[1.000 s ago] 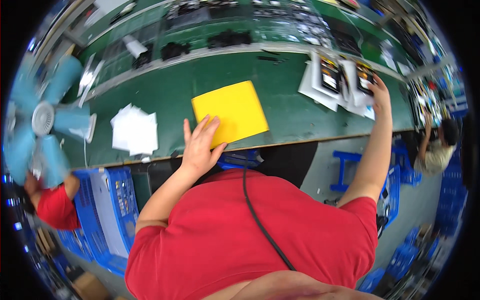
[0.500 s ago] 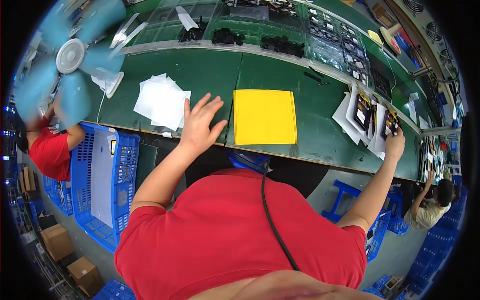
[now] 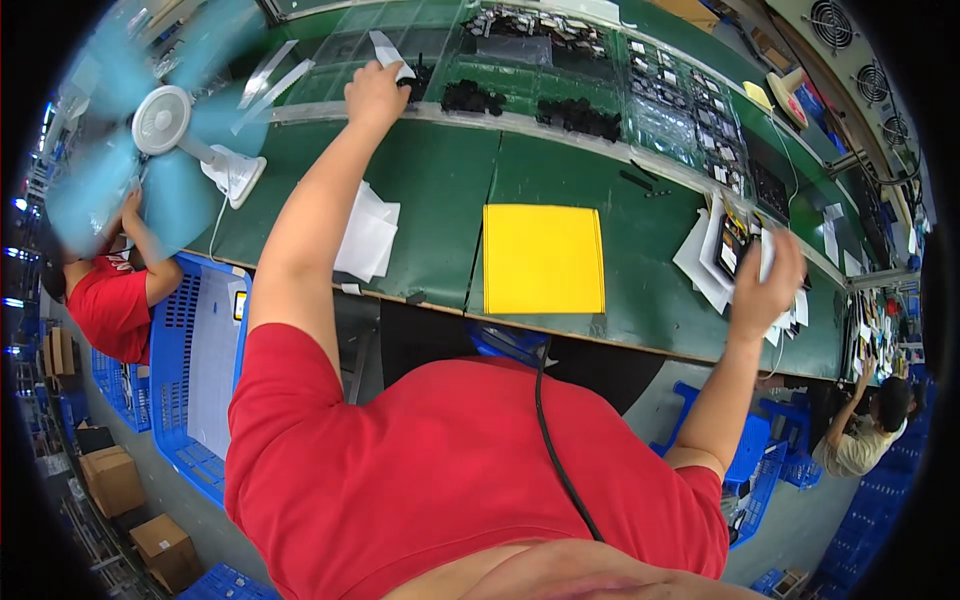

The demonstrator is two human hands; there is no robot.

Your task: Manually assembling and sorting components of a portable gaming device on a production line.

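My left hand [image 3: 377, 97] reaches over the rail at the back of the green bench. Its fingers are curled down beside a white strip [image 3: 390, 52] and a small heap of black parts [image 3: 416, 84]; anything in them is hidden. My right hand [image 3: 768, 285] is over a pile of white sheets [image 3: 694, 262] and flat black devices [image 3: 729, 246] on the right side. Motion blurs its fingers, and a white piece shows beside them. Between my arms a yellow square mat [image 3: 543, 260] lies flat on the bench.
White sheets [image 3: 368, 236] lie partly behind my left forearm. A spinning blue fan [image 3: 161, 119] stands at the left. Clear trays [image 3: 655, 125] and heaps of black parts [image 3: 579, 118] line the back. A blue crate [image 3: 188, 405] stands at lower left; other people sit at both sides.
My left hand has moved from beside the white sheets up to the black parts at the back. My right hand has shifted slightly left over the device pile. The whole view has shifted a little.
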